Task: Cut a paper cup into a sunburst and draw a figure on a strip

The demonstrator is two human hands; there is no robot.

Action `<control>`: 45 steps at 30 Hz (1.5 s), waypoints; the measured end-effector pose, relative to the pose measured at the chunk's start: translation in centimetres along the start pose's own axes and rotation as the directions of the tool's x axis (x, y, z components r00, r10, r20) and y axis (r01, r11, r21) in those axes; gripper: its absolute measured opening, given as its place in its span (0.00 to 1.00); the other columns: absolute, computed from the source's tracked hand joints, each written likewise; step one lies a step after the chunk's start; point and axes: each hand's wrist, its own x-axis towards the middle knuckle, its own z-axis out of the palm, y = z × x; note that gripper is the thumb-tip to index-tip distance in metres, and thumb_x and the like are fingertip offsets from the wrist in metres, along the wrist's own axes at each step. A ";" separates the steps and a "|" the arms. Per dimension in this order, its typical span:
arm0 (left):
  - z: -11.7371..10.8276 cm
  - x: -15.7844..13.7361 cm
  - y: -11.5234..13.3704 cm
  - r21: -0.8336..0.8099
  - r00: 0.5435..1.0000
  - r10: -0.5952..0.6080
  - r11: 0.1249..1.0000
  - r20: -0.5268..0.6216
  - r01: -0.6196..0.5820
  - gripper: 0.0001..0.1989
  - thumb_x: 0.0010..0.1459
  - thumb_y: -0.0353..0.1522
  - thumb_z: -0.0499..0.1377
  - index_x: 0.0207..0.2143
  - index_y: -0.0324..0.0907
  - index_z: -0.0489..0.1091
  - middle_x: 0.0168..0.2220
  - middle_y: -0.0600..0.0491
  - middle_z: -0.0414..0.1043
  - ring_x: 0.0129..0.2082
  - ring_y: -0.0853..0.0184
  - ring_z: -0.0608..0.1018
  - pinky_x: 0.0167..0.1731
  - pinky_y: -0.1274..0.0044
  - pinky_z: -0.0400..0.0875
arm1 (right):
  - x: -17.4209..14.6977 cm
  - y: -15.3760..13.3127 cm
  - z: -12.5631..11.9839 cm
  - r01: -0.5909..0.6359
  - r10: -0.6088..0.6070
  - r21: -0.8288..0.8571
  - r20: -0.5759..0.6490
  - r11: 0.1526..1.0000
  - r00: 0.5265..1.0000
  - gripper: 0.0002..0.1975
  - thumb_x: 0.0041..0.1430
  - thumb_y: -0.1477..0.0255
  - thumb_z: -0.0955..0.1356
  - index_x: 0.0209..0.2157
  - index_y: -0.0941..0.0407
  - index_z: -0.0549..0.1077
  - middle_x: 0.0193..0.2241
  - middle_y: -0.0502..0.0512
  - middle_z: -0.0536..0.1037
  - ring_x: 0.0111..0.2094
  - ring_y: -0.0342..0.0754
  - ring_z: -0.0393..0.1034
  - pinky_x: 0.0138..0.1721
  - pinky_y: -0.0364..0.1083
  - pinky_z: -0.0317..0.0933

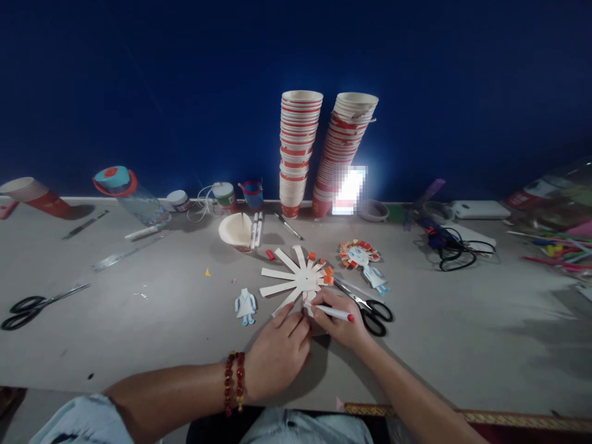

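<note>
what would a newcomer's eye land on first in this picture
Probably the two tall stacks of red-and-white paper cups rising against the dark blue backdrop, with a glaring white patch at the foot of the right-hand stack. Next, on the grey table, white paper cut into splayed strips, where the right hand holds a red-ended white marker and the left hand rests close by.

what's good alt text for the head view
A person's right hand holds a white marker with a red end against a white, rayed paper cut-out, which the left hand touches. A blue-and-white paper figure and black-handled metal scissors lie nearby; two tall stacks of red-and-white paper cups stand behind.
</note>
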 end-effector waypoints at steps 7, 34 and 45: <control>0.0 0.0 0.0 0.008 1.000 0.000 1.000 -0.004 0.000 0.19 0.66 0.38 0.53 0.50 0.33 0.71 0.48 0.45 0.71 0.52 0.57 0.71 0.65 0.62 0.43 | 0.1 -0.2 -0.2 -0.008 0.008 0.011 0.002 1.000 1.000 0.07 0.58 0.71 0.63 0.27 0.54 0.71 0.21 0.49 0.75 0.22 0.44 0.68 0.26 0.42 0.58; 0.2 -0.2 0.1 0.028 1.000 0.008 1.000 -0.004 -0.008 0.20 0.66 0.38 0.52 0.52 0.33 0.70 0.51 0.44 0.71 0.54 0.57 0.70 0.64 0.63 0.45 | -0.1 0.1 -0.1 -0.024 0.023 0.046 0.029 0.999 0.999 0.05 0.53 0.72 0.64 0.25 0.54 0.70 0.20 0.49 0.74 0.21 0.44 0.66 0.26 0.42 0.58; 0.2 -0.1 0.0 0.026 1.000 0.028 0.999 -0.011 -0.027 0.19 0.66 0.38 0.52 0.50 0.34 0.72 0.50 0.44 0.72 0.53 0.57 0.71 0.63 0.62 0.45 | -0.2 0.2 -0.1 -0.012 0.011 0.049 0.023 0.999 1.000 0.05 0.53 0.73 0.64 0.25 0.54 0.71 0.21 0.49 0.74 0.22 0.44 0.67 0.26 0.42 0.58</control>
